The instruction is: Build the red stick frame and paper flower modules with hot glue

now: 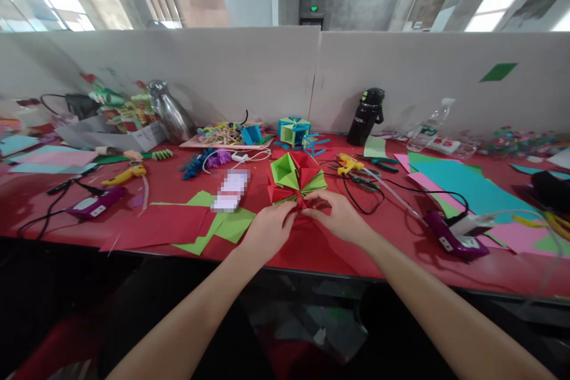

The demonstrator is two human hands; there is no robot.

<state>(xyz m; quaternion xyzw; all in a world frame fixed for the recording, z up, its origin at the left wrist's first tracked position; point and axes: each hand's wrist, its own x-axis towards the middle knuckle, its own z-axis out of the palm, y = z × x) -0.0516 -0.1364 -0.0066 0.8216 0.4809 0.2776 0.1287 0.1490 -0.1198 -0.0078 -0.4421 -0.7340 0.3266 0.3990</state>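
Observation:
A folded paper ornament [296, 175] in red and lime green sits on the red table in front of me. At its near side, my left hand [272, 225] has its fingers closed on the lower edge. My right hand [336, 214] pinches a small red part of the same ornament, close beside the left fingertips. The exact piece between the fingers is partly hidden. Left of my hands lie red paper sheets [155, 225] and lime green paper sheets [236, 224], with a phone [230, 191] resting above them.
Yellow glue guns lie to the right [350, 164] and left [126, 174], their cords trailing to purple power strips [456, 237]. Behind stand a black bottle [366, 117], a blue-green paper ornament [294, 130] and a metal jug [169, 110]. Coloured sheets [472, 187] spread at right.

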